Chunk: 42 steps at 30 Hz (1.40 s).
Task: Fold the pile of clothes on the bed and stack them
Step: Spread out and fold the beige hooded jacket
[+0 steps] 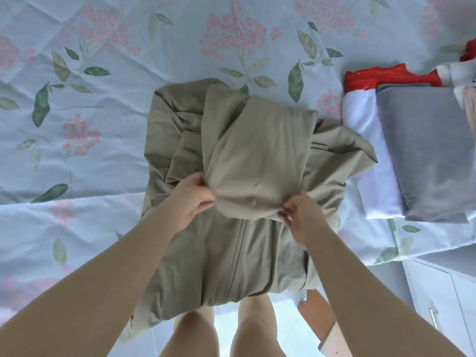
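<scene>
A flowered bed (108, 130) carries a khaki jacket (231, 253) at its near edge. The left hand (192, 199) and right hand (300, 215) each pinch its folded-over part. Folded clothes (427, 155) are stacked to the right.

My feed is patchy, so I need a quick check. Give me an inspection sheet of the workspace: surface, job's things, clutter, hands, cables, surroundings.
Surface: bed under a pale flowered sheet, creased.
Job's things: beige jacket in the middle, zip facing up, far part folded toward the person. At the right, grey cloth is stacked on white cloth, with red cloth behind.
Clutter: nothing seen.
Hands: left hand and right hand each pinch the near edge of the jacket's folded-over part.
Cables: nothing seen.
Surroundings: white cabinet beside the bed at the right; brown object on the floor, unclear what.
</scene>
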Available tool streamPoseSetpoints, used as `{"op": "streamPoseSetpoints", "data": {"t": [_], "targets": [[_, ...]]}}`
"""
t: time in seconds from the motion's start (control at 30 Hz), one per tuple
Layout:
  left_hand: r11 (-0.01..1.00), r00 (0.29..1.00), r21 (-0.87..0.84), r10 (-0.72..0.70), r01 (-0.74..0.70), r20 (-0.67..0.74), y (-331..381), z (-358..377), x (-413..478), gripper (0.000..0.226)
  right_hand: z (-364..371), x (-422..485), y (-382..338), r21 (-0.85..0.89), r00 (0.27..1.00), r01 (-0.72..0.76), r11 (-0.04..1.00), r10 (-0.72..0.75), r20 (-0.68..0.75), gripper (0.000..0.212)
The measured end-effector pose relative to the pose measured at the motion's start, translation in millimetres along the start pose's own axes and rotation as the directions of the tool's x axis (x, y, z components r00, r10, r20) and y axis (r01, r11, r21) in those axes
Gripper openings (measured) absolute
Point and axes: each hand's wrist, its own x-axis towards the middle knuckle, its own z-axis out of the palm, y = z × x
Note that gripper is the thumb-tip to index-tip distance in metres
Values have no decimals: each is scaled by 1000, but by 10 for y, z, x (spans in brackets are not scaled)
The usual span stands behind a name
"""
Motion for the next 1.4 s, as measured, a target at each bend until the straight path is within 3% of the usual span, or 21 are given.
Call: {"op": "streamPoseSetpoints", "data": {"t": [0.07, 0.1, 0.13, 0.17, 0.23, 0.33, 0.43, 0.53, 0.6, 0.7, 0.87, 0.97, 1.13, 1.23, 1.4], "targets": [[990, 987, -48, -136, 133, -82, -104, -90, -6, 12, -97, 26, 125, -48, 994, -92, 995, 88, -66, 12], [983, 982, -82, -173, 166, -77, -97, -74, -10, 16, -96, 34, 136, -58, 992, -108, 992, 104, -68, 4], [984, 983, -68, -170, 165, -73, -104, -50, 25, 29, -94, 61, 136, -92, 994, -91, 992, 85, -69, 10], [992, 986, 10, -124, 126, -112, -120, -25, 84, 36, -90, 117, 136, -149, 996, -57, 987, 45, -80, 11], [969, 973, 242, 9, 48, -231, -146, 33, 150, 30, -59, 199, 125, -302, 992, 28, 953, -65, -112, 7], [733, 930, 674, 180, 91, -321, -202, -40, 166, 13, -111, 282, 136, -583, 961, 5, 812, -166, -222, 13], [412, 836, 890, 403, 197, -372, -203, -150, 134, 43, -214, 293, 66, -782, 862, -147, 605, -309, -401, 65], [316, 682, 927, 633, 204, -366, -79, -169, 157, 90, -247, 323, -112, -770, 816, -43, 636, -423, -395, 108], [380, 697, 893, 574, 239, -430, 14, -209, 274, 110, -240, 457, -201, -714, 835, 36, 699, -413, -363, 116], [625, 758, 735, 337, 263, -558, 132, -238, 478, 126, -162, 605, -307, -705, 861, 78, 705, -404, -309, 119], [720, 791, 667, 289, 193, -540, 245, -124, 710, 130, 55, 752, -336, -668, 881, 230, 707, -443, -165, 119], [794, 819, 596, 259, 121, -512, 262, -166, 830, 113, 151, 772, -345, -674, 852, 349, 651, -520, -61, 99], [733, 805, 681, 407, -6, -431, 423, -131, 899, 53, 396, 759, -533, -672, 808, 430, 603, -589, -12, 79], [736, 748, 657, 528, -166, -403, 700, -165, 893, 51, 658, 787, -778, -635, 751, 537, 555, -658, 60, 75], [641, 570, 699, 718, -317, -400, 1408, -306, 952, 41, 1285, 805, -1332, -623, 612, 681, 386, -767, 194, 69]]}}
